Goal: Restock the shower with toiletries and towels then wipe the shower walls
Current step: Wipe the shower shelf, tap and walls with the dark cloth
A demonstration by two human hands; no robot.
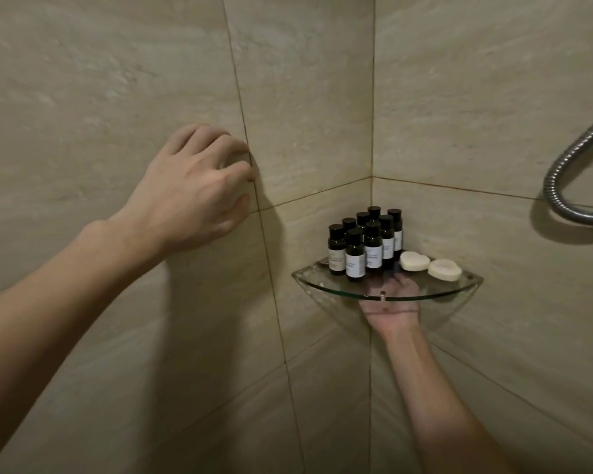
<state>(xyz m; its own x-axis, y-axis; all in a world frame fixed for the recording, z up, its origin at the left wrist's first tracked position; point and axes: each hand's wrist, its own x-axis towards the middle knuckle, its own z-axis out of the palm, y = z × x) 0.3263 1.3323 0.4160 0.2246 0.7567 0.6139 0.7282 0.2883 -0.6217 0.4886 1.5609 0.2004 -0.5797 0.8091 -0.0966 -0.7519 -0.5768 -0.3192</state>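
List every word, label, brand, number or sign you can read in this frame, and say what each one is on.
Nothing can be quoted as read.
White labels on the small dark bottles: faint printed lines show, but they are too small and blurred to read.
Heart-shaped soaps, glass shelf, shower hose, wall tiles: no text, number or sign visible.

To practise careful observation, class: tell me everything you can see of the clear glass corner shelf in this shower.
The clear glass corner shelf is a quarter-round pane with a greenish edge, mounted level where two beige tiled walls meet, a small metal pin at its curved front. On it stand dark white-labelled bottles and two pale heart-shaped soaps. The right hand reaches beneath it, palm up; contact unclear.
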